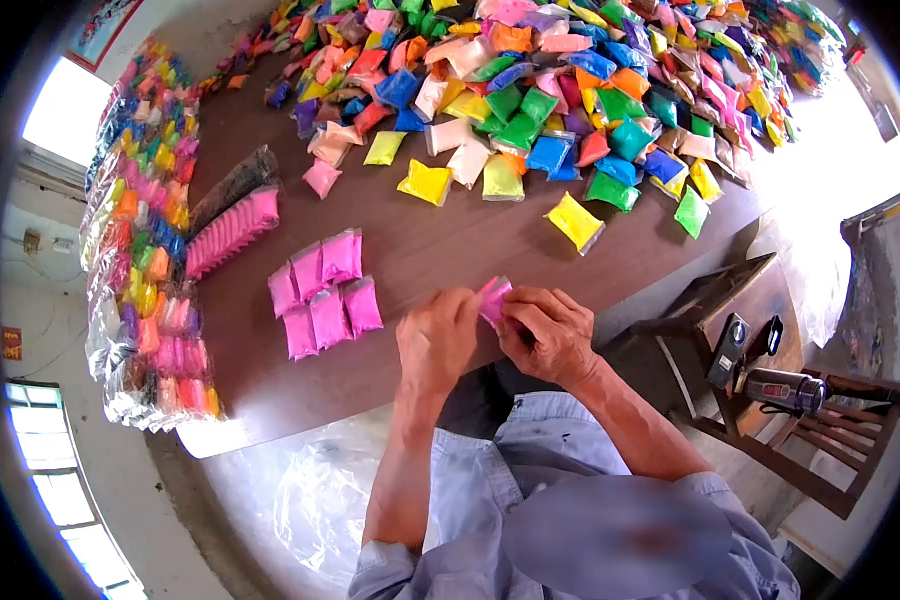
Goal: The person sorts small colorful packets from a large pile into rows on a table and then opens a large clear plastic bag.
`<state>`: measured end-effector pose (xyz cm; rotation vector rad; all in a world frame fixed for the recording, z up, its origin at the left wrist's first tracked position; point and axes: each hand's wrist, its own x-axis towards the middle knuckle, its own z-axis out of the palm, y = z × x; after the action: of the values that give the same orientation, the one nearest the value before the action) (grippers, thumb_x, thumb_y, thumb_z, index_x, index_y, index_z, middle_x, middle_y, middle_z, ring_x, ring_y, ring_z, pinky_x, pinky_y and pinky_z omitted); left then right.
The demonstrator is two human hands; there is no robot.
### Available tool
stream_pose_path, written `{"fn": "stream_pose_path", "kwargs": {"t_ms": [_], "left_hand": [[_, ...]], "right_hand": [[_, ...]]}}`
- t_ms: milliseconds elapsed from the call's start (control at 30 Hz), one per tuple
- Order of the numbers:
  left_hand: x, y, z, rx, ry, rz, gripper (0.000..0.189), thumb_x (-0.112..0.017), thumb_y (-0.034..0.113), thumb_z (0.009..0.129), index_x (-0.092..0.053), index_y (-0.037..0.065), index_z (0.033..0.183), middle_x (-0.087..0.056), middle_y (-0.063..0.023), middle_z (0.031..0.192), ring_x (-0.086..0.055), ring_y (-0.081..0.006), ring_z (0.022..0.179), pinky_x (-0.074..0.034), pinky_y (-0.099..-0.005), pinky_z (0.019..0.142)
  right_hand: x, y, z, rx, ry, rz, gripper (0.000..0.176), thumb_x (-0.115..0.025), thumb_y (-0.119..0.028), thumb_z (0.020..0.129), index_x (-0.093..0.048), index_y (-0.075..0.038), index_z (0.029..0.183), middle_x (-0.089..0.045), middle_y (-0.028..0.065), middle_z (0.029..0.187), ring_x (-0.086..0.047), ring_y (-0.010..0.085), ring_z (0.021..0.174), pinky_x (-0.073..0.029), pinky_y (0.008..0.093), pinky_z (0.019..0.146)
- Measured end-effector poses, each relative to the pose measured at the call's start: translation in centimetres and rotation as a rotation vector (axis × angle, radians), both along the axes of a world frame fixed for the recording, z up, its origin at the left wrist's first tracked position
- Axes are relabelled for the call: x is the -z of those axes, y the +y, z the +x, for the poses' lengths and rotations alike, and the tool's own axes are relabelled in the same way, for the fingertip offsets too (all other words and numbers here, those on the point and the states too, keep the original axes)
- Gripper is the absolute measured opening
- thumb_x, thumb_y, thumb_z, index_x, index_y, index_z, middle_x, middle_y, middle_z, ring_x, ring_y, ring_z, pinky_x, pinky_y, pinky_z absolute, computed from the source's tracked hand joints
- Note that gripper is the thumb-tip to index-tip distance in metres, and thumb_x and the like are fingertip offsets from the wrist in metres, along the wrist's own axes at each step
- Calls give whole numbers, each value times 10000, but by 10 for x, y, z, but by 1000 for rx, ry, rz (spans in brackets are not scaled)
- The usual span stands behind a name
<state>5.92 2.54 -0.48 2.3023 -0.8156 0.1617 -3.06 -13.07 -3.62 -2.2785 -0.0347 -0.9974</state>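
A small pink packet (493,301) in clear film is at the table's near edge, between my two hands. My right hand (550,335) pinches its right side with thumb and fingers. My left hand (436,338) is closed, its fingertips at the packet's left edge; its fingers partly hide what they grip. To the left, several pink packets (330,315) lie in two rows on the brown table (410,240). Farther left stands a row of pink packets (233,232) lined up on edge, alongside a dark clear-wrapped bundle (235,185).
A large heap of mixed-colour packets (530,110) covers the table's far side. Bagged packets (150,270) are stacked along the left edge. At right, a wooden stool (760,300) and chair (835,440) hold a flask (785,390) and a dark phone-like object (728,350).
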Motion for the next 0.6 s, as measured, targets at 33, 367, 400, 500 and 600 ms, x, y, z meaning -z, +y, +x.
{"fn": "stream_pose_path", "kwargs": {"t_ms": [33,367,400,500,600], "left_hand": [[0,0,2,4,-1,-1,97,-770,112,904,-711,35,904,-712,-149,798,-690,-357,709,-533,-428,642],[3,31,9,-281,-142,-3,58,-693,74,943,-692,16,942,-692,-154,795,-681,-312,679,-533,-396,632],[6,32,9,-279,-147,-2,58,-693,74,943,-692,16,942,-692,-154,795,-681,-312,679,-533,-396,632],[11,30,4,-321,-134,25,23,-696,42,912,-674,48,916,-708,-138,818,-679,-368,710,-527,-450,619],[13,21,0,-319,-82,-6,33,-692,69,924,-679,77,895,-699,-138,788,-673,-379,691,-529,-461,616]], "right_hand": [[1,-1,0,-10,7,-14,217,-828,-100,755,-723,-100,945,-737,55,1007,-700,228,759,-570,309,681],[-6,-2,-8,-25,56,52,266,-856,-104,747,-731,-103,982,-732,78,1049,-713,261,850,-592,342,736],[-5,-4,-10,-23,50,53,266,-856,-104,747,-731,-103,982,-732,78,1049,-713,261,850,-592,342,736],[-5,-16,-27,40,-4,169,245,-852,-59,752,-737,-76,967,-734,100,1045,-720,268,867,-593,341,752],[-7,-45,-52,204,84,428,147,-794,-29,833,-734,-31,967,-738,97,1007,-709,196,862,-572,301,733]]}}
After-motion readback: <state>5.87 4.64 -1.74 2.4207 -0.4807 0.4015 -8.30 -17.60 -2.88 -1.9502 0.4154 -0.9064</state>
